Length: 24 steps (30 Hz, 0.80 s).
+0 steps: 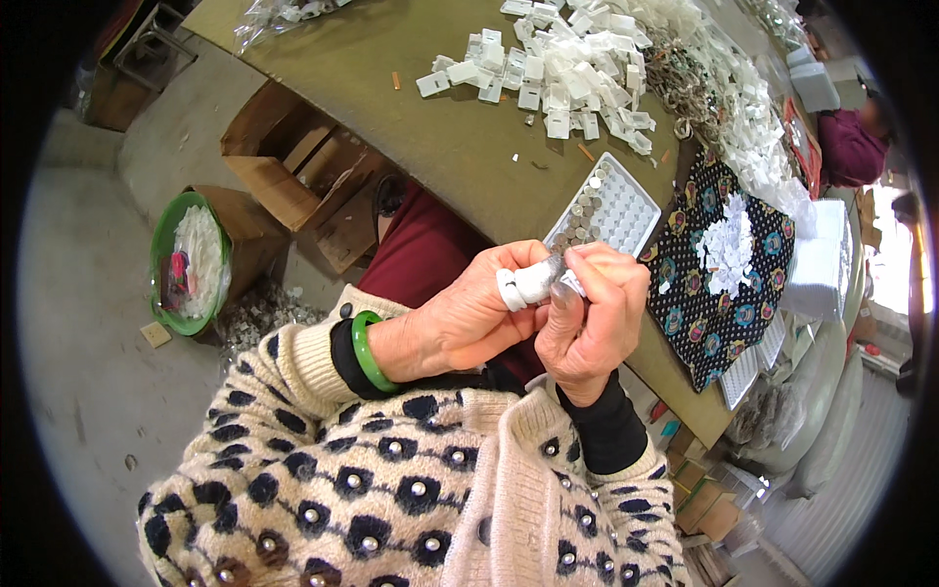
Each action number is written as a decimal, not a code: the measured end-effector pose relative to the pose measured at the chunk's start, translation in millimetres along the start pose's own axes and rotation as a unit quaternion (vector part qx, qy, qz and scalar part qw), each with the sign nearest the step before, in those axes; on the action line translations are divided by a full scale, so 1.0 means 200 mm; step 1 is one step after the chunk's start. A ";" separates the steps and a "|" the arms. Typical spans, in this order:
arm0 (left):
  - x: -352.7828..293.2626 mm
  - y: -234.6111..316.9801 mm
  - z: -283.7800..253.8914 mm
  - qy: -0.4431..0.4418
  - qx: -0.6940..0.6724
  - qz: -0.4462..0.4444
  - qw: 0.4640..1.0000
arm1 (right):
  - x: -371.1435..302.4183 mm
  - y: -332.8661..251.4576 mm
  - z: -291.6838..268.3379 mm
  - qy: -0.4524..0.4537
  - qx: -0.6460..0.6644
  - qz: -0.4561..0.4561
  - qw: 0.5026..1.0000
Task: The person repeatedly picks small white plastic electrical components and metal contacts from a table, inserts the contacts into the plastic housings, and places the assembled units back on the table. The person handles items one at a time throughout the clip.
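My left hand [460, 308], with a green bangle [368, 350] at the wrist, is closed, and white tape [528, 285] wraps one of its fingers. Its fingertips meet those of my right hand [595, 318], which pinches a small white piece [572, 283]. Whatever my left fingertips grip is hidden. Just beyond my hands lies a white tray [636, 217] with rows of pockets. Small round metallic pieces [583, 217] sit along its left part.
White plastic cases [559, 73] lie heaped on the green table [391, 112]. A patterned dark cloth [690, 284] on the right bears white paper slips [727, 249]. Left on the floor stand an open carton [284, 166] and a green basin [161, 259]. A person [851, 147] sits at the far right.
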<state>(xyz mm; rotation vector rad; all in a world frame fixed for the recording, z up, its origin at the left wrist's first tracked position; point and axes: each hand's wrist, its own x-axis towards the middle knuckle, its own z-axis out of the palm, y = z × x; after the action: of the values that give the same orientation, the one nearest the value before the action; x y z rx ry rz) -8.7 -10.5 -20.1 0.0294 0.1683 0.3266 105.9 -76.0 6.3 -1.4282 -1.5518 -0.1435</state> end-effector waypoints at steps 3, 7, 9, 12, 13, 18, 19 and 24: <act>-0.01 0.03 0.02 0.070 0.047 0.008 0.996 | 0.01 -0.01 -0.02 -0.031 -0.036 0.003 0.999; -0.01 0.08 0.04 0.009 0.126 0.066 0.990 | -0.03 -0.04 -0.15 -0.133 -0.006 0.067 0.989; 0.00 0.11 0.04 -0.048 0.112 0.086 0.989 | -0.07 -0.02 -0.27 -0.096 -0.038 0.076 0.992; 0.02 0.11 0.05 -0.070 0.144 0.073 0.984 | -0.13 0.09 -0.41 -0.008 -0.182 0.166 0.969; 0.02 0.09 0.05 -0.082 0.147 0.066 0.984 | -0.15 0.14 -0.45 0.003 -0.229 0.144 0.963; 0.03 0.04 0.04 -0.067 0.172 0.031 0.982 | -0.22 0.28 -0.52 -0.067 -0.280 0.173 0.942; 0.03 0.03 0.04 -0.058 0.184 0.024 0.981 | -0.23 0.29 -0.53 -0.075 -0.284 0.172 0.940; 0.05 0.02 0.03 -0.047 0.218 0.013 0.975 | -0.22 0.33 -0.56 -0.096 -0.261 0.164 0.946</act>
<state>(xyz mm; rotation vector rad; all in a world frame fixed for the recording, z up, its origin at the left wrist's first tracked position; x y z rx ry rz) 0.2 -2.6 -15.5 0.4811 0.1428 0.3083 213.8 -161.0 -0.5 -2.1549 -1.4644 -0.2324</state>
